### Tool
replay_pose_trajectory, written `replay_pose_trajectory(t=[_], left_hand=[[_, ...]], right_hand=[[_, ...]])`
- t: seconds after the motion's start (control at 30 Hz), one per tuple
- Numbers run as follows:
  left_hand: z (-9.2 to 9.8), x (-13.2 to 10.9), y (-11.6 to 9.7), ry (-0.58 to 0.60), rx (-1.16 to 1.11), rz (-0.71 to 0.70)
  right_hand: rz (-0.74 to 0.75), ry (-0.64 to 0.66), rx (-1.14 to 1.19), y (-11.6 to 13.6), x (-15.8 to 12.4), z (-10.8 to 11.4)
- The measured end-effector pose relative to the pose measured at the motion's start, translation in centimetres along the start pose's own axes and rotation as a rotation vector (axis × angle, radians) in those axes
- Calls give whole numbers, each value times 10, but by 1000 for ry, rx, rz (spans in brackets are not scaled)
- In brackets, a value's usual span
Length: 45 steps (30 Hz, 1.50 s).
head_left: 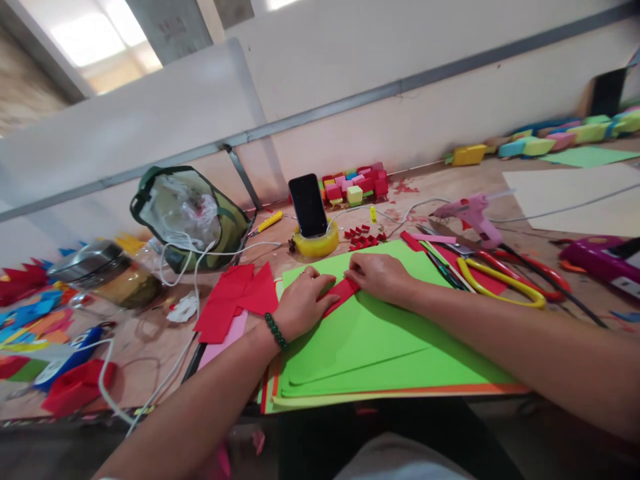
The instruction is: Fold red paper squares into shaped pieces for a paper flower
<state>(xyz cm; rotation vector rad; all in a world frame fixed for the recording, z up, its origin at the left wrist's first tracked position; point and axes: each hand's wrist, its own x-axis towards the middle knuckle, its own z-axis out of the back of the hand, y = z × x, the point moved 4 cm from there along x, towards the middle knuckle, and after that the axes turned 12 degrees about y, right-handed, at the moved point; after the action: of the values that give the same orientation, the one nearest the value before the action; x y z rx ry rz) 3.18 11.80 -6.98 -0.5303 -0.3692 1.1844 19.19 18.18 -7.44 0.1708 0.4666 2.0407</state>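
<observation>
My left hand (299, 301) and my right hand (379, 275) press down together on a narrow red paper strip (341, 293) lying on a stack of green paper sheets (365, 340). The fingers of both hands are curled and pinched onto the strip, one hand at each end. A green bead bracelet (275, 331) circles my left wrist. Loose red paper pieces (235, 300) lie just left of my left hand.
A black phone (307, 205) stands in a yellow tape roll (316, 243) behind the sheets. Yellow-handled scissors (500, 283), a pink glue gun (470, 215), small red folded bits (364, 237), coloured paper cubes (356, 185), a green bag (187, 217) and a white cable (195, 280) surround the work.
</observation>
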Motion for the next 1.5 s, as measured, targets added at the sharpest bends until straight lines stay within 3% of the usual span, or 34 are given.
replay_pose_trajectory(t=[0.07, 0.2, 0.4, 1.0, 1.2, 1.33, 1.5], left_hand=[[-1, 0, -2, 64, 175, -97], [-1, -1, 2, 169, 173, -190], [1, -13, 5, 100, 201, -138], [-5, -31, -9, 108, 752, -170], [-4, -34, -13, 52, 726, -276], [-4, -35, -12, 84, 585, -370], [-5, -41, -23, 104, 561, -254]], right_hand=[[-26, 26, -67, 1, -1, 0], [-46, 74, -149, 4, -1, 1], [-46, 133, -203, 5, 1, -1], [-61, 182, -312, 17, -5, 1], [-55, 171, -332, 19, -6, 2], [-33, 135, -346, 18, -6, 2], [106, 96, -370, 24, -10, -1]])
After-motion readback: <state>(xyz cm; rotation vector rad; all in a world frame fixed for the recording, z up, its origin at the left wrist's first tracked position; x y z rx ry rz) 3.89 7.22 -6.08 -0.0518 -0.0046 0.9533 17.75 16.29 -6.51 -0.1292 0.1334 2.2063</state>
